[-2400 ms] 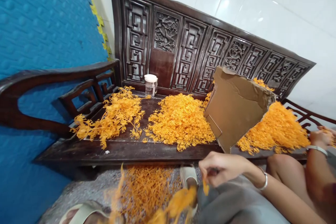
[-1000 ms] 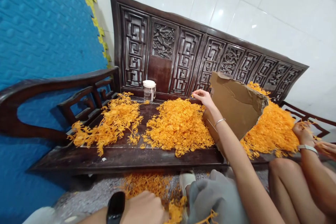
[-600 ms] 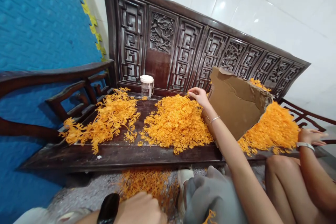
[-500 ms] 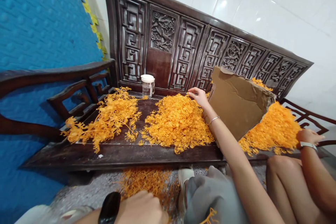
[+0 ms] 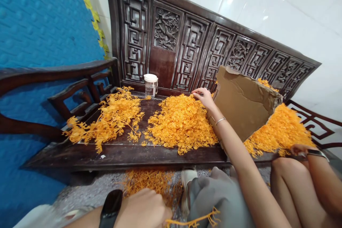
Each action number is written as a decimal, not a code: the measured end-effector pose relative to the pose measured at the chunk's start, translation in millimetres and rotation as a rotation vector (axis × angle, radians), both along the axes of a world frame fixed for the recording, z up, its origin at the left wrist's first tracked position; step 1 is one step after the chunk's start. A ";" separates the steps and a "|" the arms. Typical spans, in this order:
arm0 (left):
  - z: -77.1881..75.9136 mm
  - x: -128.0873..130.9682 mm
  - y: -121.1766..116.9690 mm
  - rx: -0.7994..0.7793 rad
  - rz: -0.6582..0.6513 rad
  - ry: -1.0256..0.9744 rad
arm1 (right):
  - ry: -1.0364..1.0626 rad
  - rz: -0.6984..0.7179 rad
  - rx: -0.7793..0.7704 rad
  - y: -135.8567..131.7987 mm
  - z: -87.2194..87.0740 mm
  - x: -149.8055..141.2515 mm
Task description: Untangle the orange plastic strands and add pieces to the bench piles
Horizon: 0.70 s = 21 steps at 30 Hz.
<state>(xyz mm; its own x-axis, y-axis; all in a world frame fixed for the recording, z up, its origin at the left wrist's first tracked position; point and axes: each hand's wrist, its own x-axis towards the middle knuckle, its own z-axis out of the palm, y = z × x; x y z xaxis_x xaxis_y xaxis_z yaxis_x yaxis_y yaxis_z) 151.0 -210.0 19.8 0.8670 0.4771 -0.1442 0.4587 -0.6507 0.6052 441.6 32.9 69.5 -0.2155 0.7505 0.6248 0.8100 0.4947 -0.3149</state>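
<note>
At the bottom, my left hand [image 5: 145, 208], with a black watch on its wrist, is closed around an orange plastic stem [image 5: 196, 219] whose branched end points right over grey trousers. My right hand [image 5: 203, 97], wearing a thin bracelet, reaches over the far side of the middle pile of orange plastic flower-like pieces [image 5: 183, 124]. Its thumb and fingertips are pinched together; anything between them is too small to make out. Left of this pile lies a looser heap of branched orange stems with heads [image 5: 114, 114].
A dark carved wooden bench [image 5: 120, 156] bears the heaps. A lidded clear cup [image 5: 151, 87] stands at its back. A cardboard sheet [image 5: 240, 103] leans beside another orange pile [image 5: 283, 131]. Bare stems [image 5: 149, 181] lie on the floor. A co-worker's hand [image 5: 300, 149] is at right.
The orange stem at my left hand has come further into view and now lies lengthwise. My right hand has barely moved. The co-worker's hand has drawn down and left from the right pile.
</note>
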 end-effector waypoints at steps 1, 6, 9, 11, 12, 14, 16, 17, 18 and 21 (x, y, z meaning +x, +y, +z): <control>1.6 0.5 1.7 0.015 0.004 0.031 | 0.011 -0.004 0.006 -1.7 1.8 0.4; 18.7 1.6 14.6 0.019 0.020 0.023 | 0.111 0.037 0.068 -22.3 24.0 -3.5; 31.9 -2.6 22.9 -0.140 0.039 -0.098 | 0.190 0.096 0.094 -55.8 43.3 -16.9; 38.8 -7.5 27.1 -0.293 0.062 -0.168 | 0.234 0.144 0.061 -88.6 52.2 -30.8; 41.3 -10.3 28.7 -0.374 0.083 -0.209 | 0.261 0.169 0.031 -107.0 54.4 -38.4; 43.7 -15.4 31.4 -0.532 0.143 -0.296 | 0.331 0.216 -0.026 -144.2 54.4 -53.6; 42.7 -19.5 34.1 -0.663 0.191 -0.382 | 0.375 0.258 -0.064 -177.0 50.0 -66.8; 41.2 -21.1 35.7 -0.718 0.203 -0.425 | 0.363 0.295 -0.086 -190.3 47.2 -72.4; 39.4 -22.4 37.3 -0.770 0.197 -0.468 | 0.321 0.344 -0.105 -201.5 44.3 -77.5; 34.9 -25.5 40.7 -0.908 0.103 -0.582 | 0.058 0.527 -0.106 -223.6 37.4 -90.2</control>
<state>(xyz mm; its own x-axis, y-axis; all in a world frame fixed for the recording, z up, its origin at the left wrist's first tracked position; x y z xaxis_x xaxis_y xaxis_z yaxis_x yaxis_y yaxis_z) 125.5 -169.3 54.7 0.8784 0.4743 -0.0591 -0.0283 0.1750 0.9842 351.4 -190.8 106.9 -0.5472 0.6097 0.5734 0.4408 0.7923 -0.4218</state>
